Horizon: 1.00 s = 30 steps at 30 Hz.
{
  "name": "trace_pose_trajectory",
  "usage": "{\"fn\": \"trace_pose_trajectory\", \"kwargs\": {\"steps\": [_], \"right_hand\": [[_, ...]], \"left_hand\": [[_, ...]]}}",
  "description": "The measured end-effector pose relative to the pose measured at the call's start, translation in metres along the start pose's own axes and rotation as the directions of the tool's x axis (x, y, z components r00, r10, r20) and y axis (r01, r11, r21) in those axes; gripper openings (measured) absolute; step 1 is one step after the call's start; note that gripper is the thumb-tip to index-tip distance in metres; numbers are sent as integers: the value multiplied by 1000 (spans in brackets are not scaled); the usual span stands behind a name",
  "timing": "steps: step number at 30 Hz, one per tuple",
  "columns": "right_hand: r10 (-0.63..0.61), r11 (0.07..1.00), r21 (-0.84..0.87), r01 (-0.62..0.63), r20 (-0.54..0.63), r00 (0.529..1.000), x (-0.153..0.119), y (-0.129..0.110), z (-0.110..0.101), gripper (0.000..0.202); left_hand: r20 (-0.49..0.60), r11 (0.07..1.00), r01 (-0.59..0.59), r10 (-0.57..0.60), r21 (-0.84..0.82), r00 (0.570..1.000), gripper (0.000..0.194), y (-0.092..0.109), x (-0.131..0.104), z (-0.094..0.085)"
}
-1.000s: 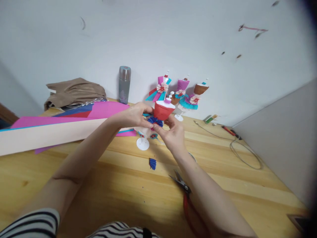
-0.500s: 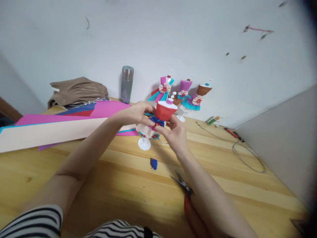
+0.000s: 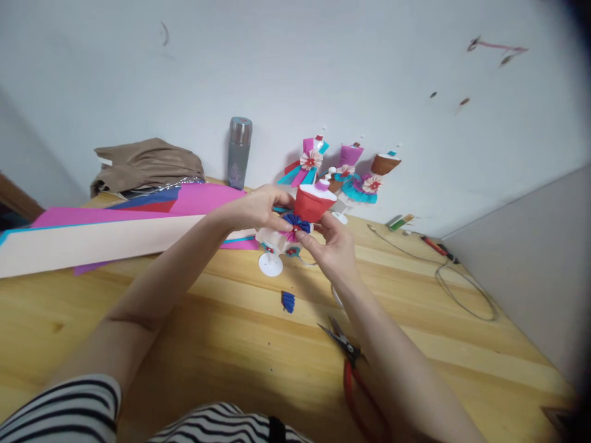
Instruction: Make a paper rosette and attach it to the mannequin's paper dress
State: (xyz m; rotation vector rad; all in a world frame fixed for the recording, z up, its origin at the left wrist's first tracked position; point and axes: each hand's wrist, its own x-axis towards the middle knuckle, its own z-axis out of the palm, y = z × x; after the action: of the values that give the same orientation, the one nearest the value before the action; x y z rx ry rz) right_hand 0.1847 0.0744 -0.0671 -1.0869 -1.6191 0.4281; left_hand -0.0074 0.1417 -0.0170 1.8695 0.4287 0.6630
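A small dress form (image 3: 314, 203) with a red paper bodice and a pale skirt is tilted in front of me, its round white base (image 3: 270, 264) near the table. At its waist sits a pleated blue and pink paper rosette (image 3: 296, 227) with a red centre. My left hand (image 3: 263, 209) grips the waist from the left, thumb on the rosette. From the right my right hand (image 3: 333, 244) holds it, thumb pressed to the rosette's lower edge and fingers behind. A folded blue paper scrap (image 3: 288, 302) lies below. Red-handled scissors (image 3: 349, 352) rest partly open by my right forearm.
Several dressed mini forms (image 3: 353, 157) stand against the wall. A grey bottle (image 3: 239, 152) is left of them. Coloured paper sheets (image 3: 106, 243) and a brown cloth (image 3: 150, 163) occupy the left. A cable (image 3: 455, 295) and a red cutter (image 3: 436, 247) lie right.
Both hands keep hold of the dress form with almost no shift. The whole view has moved slightly; the rosette shows a little more of its pink part.
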Motion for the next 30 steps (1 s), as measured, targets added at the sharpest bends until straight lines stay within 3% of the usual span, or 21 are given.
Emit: {"fn": "trace_pose_trajectory", "kwargs": {"steps": [14, 24, 30], "right_hand": [[-25, 999, -43, 22, -86, 996, -1, -6, 11, 28], [-37, 999, -38, 38, 9, 999, -2, 3, 0, 42], [-9, 1000, -21, 7, -116, 993, -10, 1, -5, 39]], "left_hand": [[-42, 1000, 22, -23, -16, 999, 28, -4, 1, -1], [-92, 997, 60, -65, -57, 994, 32, -6, 1, 0], [-115, 997, -28, 19, -74, 993, 50, -5, 1, 4]]}}
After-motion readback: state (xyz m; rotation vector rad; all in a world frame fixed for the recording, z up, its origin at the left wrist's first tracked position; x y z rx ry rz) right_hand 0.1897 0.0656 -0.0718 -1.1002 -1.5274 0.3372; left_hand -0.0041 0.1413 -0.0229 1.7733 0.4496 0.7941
